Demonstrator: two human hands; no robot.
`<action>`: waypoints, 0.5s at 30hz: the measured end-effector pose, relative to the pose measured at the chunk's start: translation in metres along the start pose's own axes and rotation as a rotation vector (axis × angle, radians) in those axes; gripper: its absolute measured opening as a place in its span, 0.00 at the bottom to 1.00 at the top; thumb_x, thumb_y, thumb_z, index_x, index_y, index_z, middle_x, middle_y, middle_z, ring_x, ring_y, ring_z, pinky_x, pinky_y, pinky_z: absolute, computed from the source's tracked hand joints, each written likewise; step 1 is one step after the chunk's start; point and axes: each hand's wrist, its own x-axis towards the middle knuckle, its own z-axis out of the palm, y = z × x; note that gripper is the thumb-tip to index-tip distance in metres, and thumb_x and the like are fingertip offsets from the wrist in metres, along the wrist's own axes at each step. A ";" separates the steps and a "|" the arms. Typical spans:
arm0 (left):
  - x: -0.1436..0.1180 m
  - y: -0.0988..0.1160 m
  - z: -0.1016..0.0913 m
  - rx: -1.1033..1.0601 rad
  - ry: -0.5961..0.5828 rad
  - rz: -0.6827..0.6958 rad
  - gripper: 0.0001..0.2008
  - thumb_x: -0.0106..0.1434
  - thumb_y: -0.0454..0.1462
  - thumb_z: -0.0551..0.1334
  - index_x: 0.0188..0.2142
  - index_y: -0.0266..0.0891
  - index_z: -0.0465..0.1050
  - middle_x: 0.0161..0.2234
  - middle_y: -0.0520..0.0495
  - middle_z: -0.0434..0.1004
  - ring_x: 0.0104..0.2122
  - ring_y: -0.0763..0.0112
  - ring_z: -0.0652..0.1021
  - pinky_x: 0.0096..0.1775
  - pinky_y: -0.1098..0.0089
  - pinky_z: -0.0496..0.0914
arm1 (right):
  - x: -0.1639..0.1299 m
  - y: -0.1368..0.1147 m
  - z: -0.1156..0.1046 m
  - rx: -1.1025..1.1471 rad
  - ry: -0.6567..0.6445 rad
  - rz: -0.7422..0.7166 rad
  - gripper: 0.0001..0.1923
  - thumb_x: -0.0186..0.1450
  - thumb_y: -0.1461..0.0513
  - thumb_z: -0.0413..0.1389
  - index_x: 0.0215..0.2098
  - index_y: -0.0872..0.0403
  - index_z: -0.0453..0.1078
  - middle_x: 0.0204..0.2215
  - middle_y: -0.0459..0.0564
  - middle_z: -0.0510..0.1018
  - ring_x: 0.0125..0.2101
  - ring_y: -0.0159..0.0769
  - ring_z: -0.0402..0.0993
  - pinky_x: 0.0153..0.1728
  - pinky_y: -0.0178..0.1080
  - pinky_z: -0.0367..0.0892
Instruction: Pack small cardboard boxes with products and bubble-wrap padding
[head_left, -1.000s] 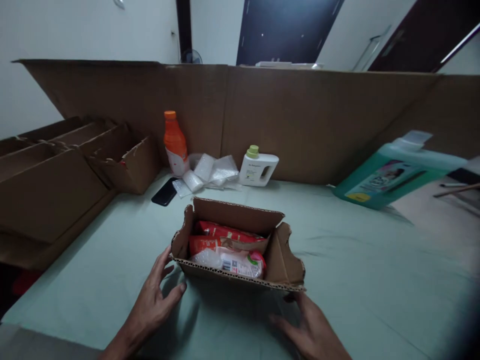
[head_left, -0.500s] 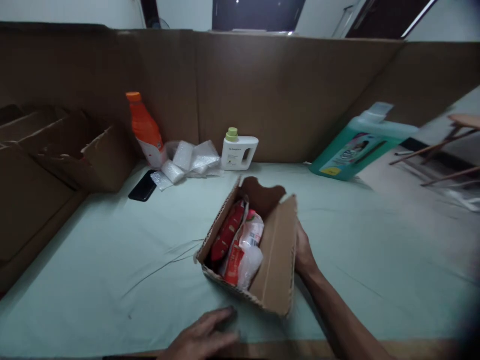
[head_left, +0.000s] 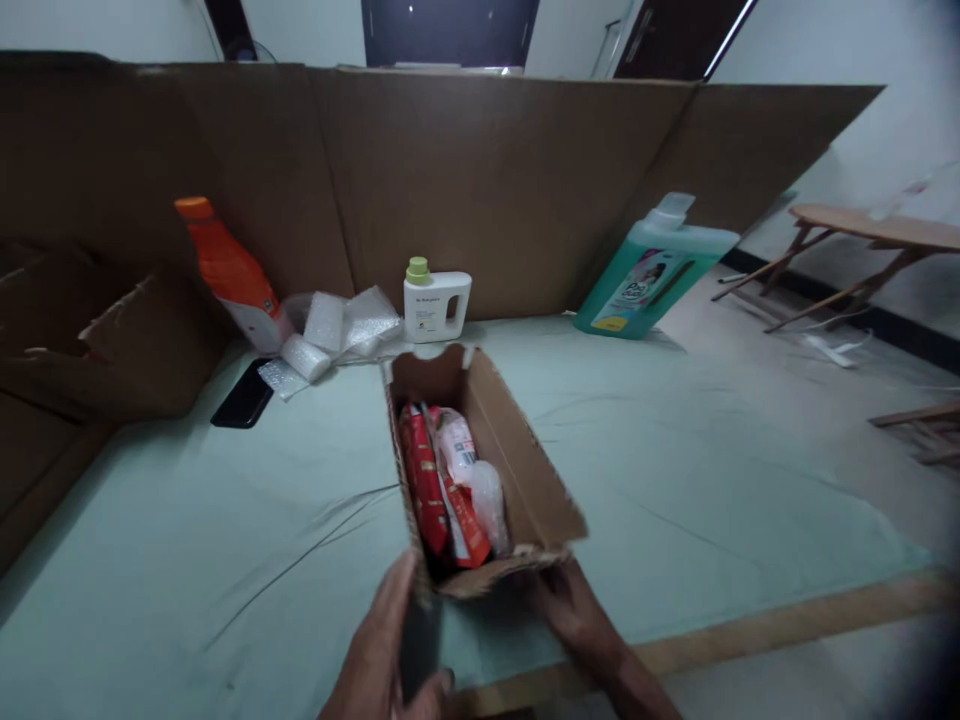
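Both forearms are bare, with no sleeves in sight. The left hand (head_left: 386, 650) and the right hand (head_left: 570, 615) wear no gloves, and no rings, watch or bands show on the fingers or wrists, though dim light blurs finer detail

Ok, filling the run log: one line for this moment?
left hand: at box near end | right hand: under near flap | cardboard box: open, red packets inside, on green sheet

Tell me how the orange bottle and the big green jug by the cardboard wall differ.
The orange bottle is slim with an orange cap; the green jug is bulkier, with a pale cap and a handle. The bottle stands at the left end of the cardboard wall, the jug at the right. Both lean.
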 end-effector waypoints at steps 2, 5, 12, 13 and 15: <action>-0.001 -0.001 0.024 -0.042 -0.152 0.159 0.34 0.66 0.46 0.61 0.70 0.46 0.55 0.62 0.34 0.69 0.61 0.47 0.72 0.57 0.49 0.71 | 0.036 -0.001 -0.019 0.094 0.029 0.020 0.28 0.58 0.39 0.60 0.42 0.51 0.78 0.40 0.55 0.84 0.45 0.52 0.80 0.48 0.50 0.76; 0.015 0.011 0.028 -0.069 -0.406 0.352 0.21 0.68 0.45 0.59 0.60 0.52 0.71 0.56 0.38 0.78 0.53 0.52 0.80 0.49 0.57 0.77 | 0.077 -0.002 -0.051 0.115 0.281 0.063 0.33 0.55 0.38 0.62 0.48 0.52 0.74 0.49 0.57 0.81 0.52 0.52 0.76 0.56 0.52 0.69; 0.050 0.015 -0.085 0.059 0.252 -0.184 0.18 0.65 0.44 0.63 0.53 0.44 0.73 0.45 0.42 0.81 0.42 0.59 0.82 0.44 0.60 0.79 | 0.029 0.015 -0.046 -0.003 0.164 0.022 0.37 0.64 0.46 0.60 0.66 0.51 0.60 0.61 0.61 0.70 0.58 0.50 0.71 0.56 0.50 0.69; 0.058 0.013 -0.093 0.048 0.315 -0.231 0.25 0.63 0.45 0.64 0.58 0.44 0.68 0.51 0.39 0.78 0.47 0.56 0.81 0.47 0.58 0.78 | 0.022 0.017 -0.037 -0.013 0.115 -0.011 0.42 0.62 0.46 0.61 0.69 0.50 0.56 0.64 0.61 0.67 0.59 0.52 0.70 0.57 0.51 0.69; 0.081 0.009 -0.093 -0.032 0.305 -0.261 0.37 0.60 0.45 0.66 0.66 0.42 0.57 0.61 0.35 0.68 0.56 0.52 0.76 0.52 0.54 0.75 | 0.017 0.016 -0.020 -0.061 0.063 -0.062 0.51 0.58 0.46 0.65 0.72 0.50 0.49 0.66 0.62 0.64 0.61 0.55 0.67 0.59 0.55 0.66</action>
